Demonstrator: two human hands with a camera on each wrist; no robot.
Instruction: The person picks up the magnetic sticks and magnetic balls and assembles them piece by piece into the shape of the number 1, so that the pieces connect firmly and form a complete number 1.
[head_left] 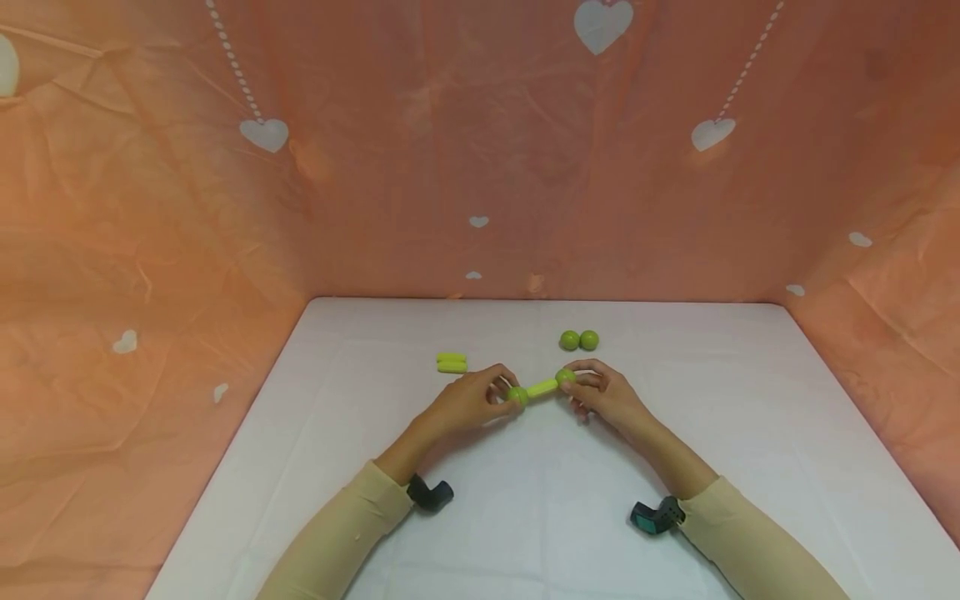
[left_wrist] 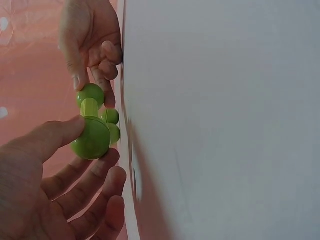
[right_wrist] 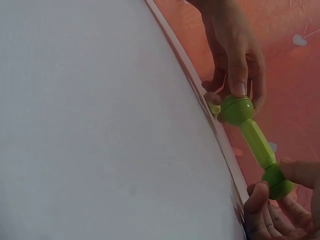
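A toy dumbbell, with a ridged yellow-green bar between two green balls, is held between both hands over the white table. My left hand pinches the ball at its left end between thumb and fingers. At the other end, my right hand grips the second ball the same way. The bar joins the balls and tilts up to the right in the head view.
Two yellow-green bars lie side by side behind my left hand. Two loose green balls sit together farther back, beyond my right hand. The white table is enclosed by orange cloth walls with white hearts.
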